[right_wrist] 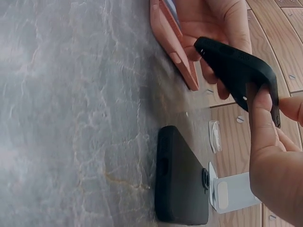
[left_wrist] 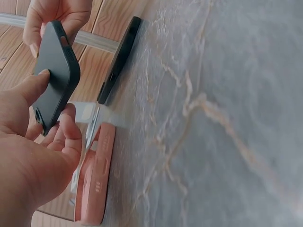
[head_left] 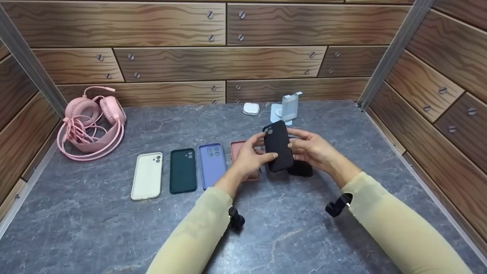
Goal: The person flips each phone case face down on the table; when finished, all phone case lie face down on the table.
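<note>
Both hands are gripping the black phone case (head_left: 277,146) above the bench (head_left: 95,228).
Left hand (head_left: 247,158) and right hand (head_left: 310,149) are clamping its long sides, camera cutout pointing away; wrist views are revealing a black phone (right_wrist: 182,177) lying beneath.

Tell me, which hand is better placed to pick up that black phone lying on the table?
Probably the right hand: the black phone lies just beneath it, while the left hand sits over the pink case. Both hold the black case.
</note>
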Demonstrator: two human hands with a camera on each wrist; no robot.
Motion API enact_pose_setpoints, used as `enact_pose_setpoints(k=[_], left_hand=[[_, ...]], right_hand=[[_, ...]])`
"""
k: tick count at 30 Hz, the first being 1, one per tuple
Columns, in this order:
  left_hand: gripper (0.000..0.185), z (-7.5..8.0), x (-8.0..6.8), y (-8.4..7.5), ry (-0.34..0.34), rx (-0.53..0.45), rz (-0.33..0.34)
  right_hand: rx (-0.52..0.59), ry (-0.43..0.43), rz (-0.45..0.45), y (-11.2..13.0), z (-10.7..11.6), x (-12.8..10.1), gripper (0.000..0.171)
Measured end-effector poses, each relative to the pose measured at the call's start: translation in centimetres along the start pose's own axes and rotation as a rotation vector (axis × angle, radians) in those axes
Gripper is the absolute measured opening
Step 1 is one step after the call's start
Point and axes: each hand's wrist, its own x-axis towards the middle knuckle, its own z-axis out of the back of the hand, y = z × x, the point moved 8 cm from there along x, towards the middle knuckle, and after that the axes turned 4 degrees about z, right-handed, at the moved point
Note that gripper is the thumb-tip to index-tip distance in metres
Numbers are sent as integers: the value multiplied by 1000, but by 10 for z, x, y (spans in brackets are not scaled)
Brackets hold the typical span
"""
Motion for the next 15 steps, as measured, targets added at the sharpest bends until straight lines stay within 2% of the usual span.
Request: enact_pose_setpoints(k=[5, 11, 15], left_hand=[[78, 5, 1, 1, -14, 9, 5], [82, 9, 1, 2, -30, -25, -6], [81, 11, 2, 3, -33, -5, -15]], right_hand=[[-70, -11, 8, -2, 3, 0, 61], [-163, -31, 12, -4, 5, 3, 60], [-210, -49, 0, -7, 7, 3, 58]])
